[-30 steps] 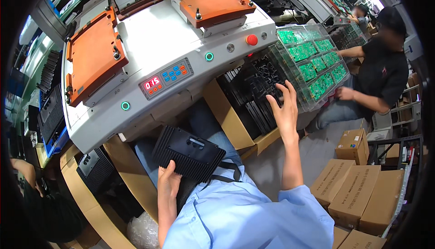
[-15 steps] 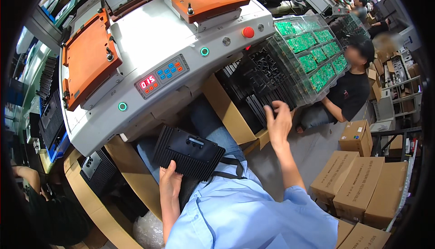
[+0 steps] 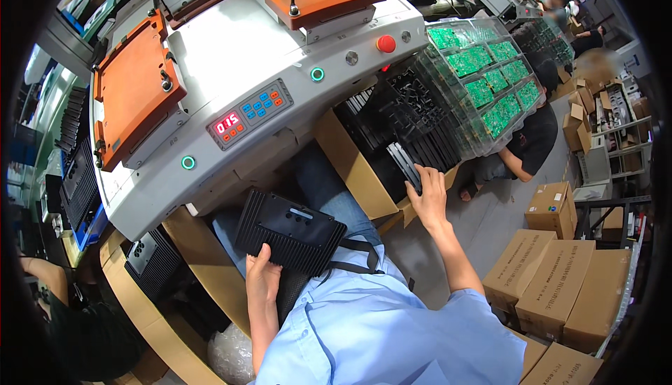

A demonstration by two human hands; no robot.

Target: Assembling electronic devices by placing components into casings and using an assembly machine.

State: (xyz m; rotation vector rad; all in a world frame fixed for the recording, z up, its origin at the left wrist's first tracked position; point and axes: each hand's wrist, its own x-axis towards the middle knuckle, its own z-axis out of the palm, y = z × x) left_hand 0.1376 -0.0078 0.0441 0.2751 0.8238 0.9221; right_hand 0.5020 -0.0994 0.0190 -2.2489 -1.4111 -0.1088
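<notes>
A black finned metal housing [image 3: 294, 225] lies tilted above my lap. My left hand [image 3: 263, 278] is closed on its near edge, thumb on top and the other fingers mostly hidden beneath. To the right, my right hand [image 3: 429, 201] pinches a flat dark part with light edges [image 3: 404, 164] between thumb and fingers. That part stands tilted at the near end of a row of similar black parts [image 3: 435, 148] inside an open cardboard box [image 3: 346, 168]. I cannot tell whether it is fully lifted off the row.
Ahead is a white machine [image 3: 217, 42] with orange fixtures [image 3: 140, 91], a control panel and a red button [image 3: 386, 43]. Clear trays of green circuit boards [image 3: 483, 91] rise beyond the box. More finned housings [image 3: 154, 266] fill a left carton. A person [image 3: 539, 143] crouches at right, near stacked cartons [image 3: 553, 280].
My right hand has gone from hovering with fingers apart to pinching a flat part, which now leans up from the row. The person at right has bent lower behind the trays.
</notes>
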